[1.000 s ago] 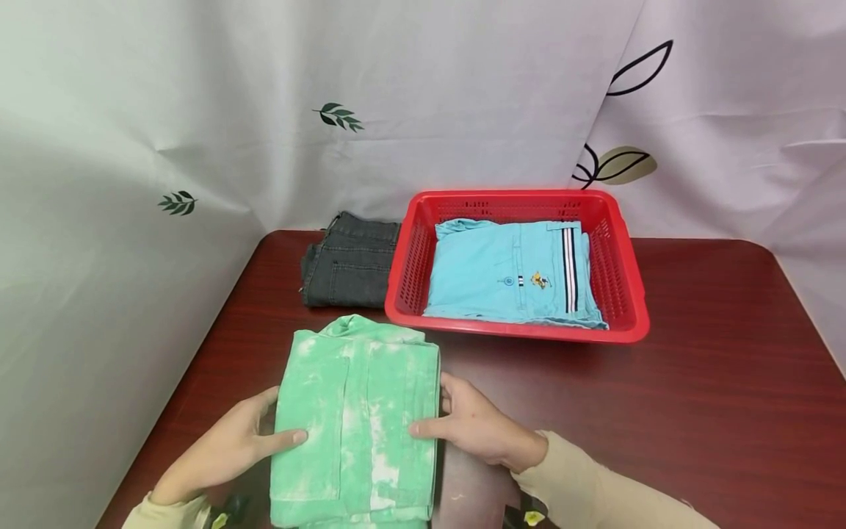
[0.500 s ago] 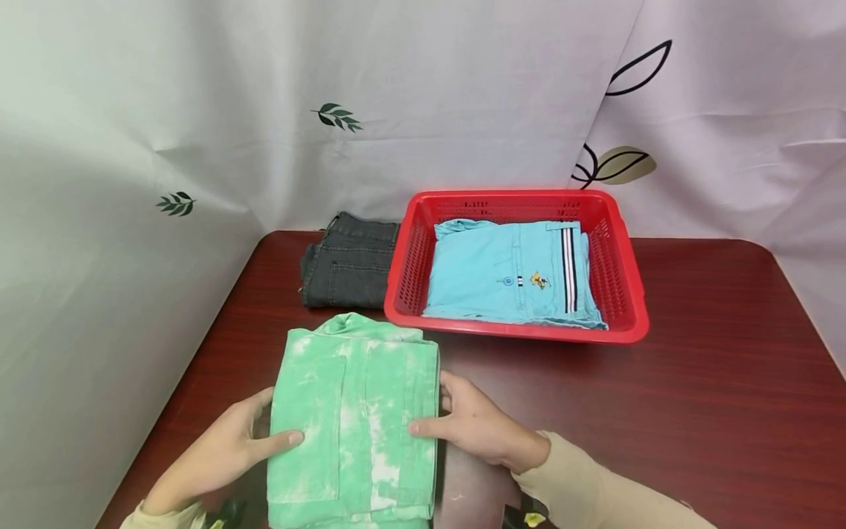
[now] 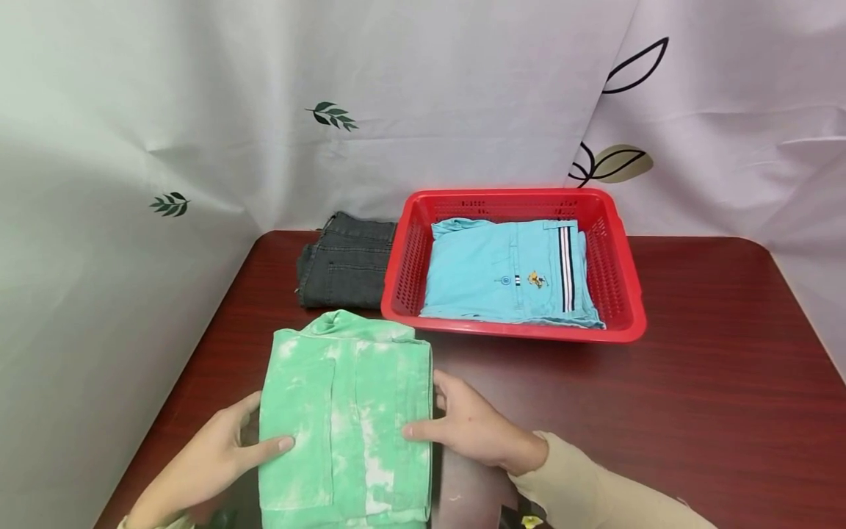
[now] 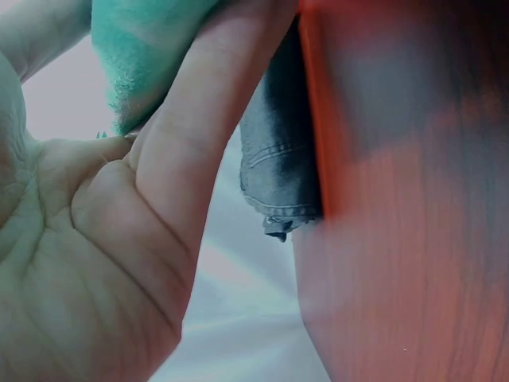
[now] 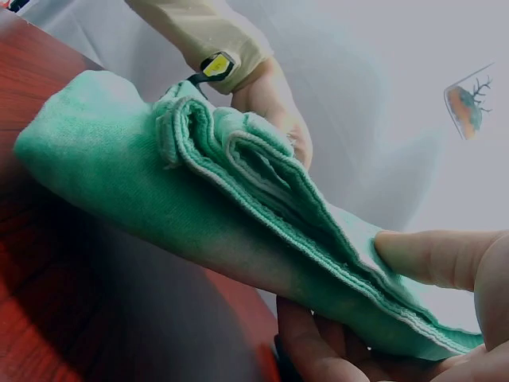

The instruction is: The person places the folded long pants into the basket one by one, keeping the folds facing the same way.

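The folded green garment (image 3: 344, 426), tie-dyed with white patches, has just drifted slightly toward the left edge of the bench (image 3: 714, 330), a little farther from the basket than half a second ago; its folds look unchanged, so this seems a small adjustment of a neat bundle rather than a carry. The left hand (image 3: 221, 452) grips its left side, thumb on top and fingers round behind; the right hand (image 3: 472, 422) pinches the right side, with its thumb on the upper face and its fingers underneath, as the right wrist view confirms; the bundle appears raised above the left half of the bench, nearer the front edge than the basket is. Toward the back edge stands the red basket (image 3: 630, 268), with perforated walls; in it lies a folded light blue garment (image 3: 469, 272), button and striped waistband uppermost, and whether anything is beneath cannot be told. A folded dark grey garment (image 3: 350, 268) lies outside the basket, just beside its left wall, near the back left corner of the bench.
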`<state>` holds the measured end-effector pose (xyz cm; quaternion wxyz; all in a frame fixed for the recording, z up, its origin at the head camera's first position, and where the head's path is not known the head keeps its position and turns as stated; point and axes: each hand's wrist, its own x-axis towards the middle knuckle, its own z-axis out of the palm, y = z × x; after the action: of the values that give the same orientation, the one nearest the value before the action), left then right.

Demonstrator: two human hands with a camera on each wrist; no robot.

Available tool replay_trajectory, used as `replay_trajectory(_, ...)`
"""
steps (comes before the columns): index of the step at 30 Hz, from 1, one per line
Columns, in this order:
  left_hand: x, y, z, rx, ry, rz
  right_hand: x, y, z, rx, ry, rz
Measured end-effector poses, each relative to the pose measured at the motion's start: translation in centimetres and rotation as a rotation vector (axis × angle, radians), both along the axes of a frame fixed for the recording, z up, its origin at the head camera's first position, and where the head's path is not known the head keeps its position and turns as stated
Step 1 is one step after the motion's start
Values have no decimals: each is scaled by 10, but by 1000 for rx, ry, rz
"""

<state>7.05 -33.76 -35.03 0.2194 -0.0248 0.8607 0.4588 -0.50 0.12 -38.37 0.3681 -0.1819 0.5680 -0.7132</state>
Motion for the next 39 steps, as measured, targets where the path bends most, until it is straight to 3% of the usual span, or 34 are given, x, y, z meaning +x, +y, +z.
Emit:
replay_trajectory(11, -7, 4, 4, -9, 52, 19, -5, 2, 3, 30, 45, -40)
replay_trajectory(17, -9, 8, 6, -12, 114, 11, -7, 3, 4, 21, 56, -65)
replay_trajectory(24, -12, 13, 8, -21, 134, 59, -12, 6, 6, 3, 65, -89)
replay_trajectory(33, -14, 20, 10, -33, 204, 93, -17, 6, 11, 23, 103, -149)
replay_trajectory(39, -17, 25, 10, -51, 259, 112, -23, 7, 18, -11, 82, -192)
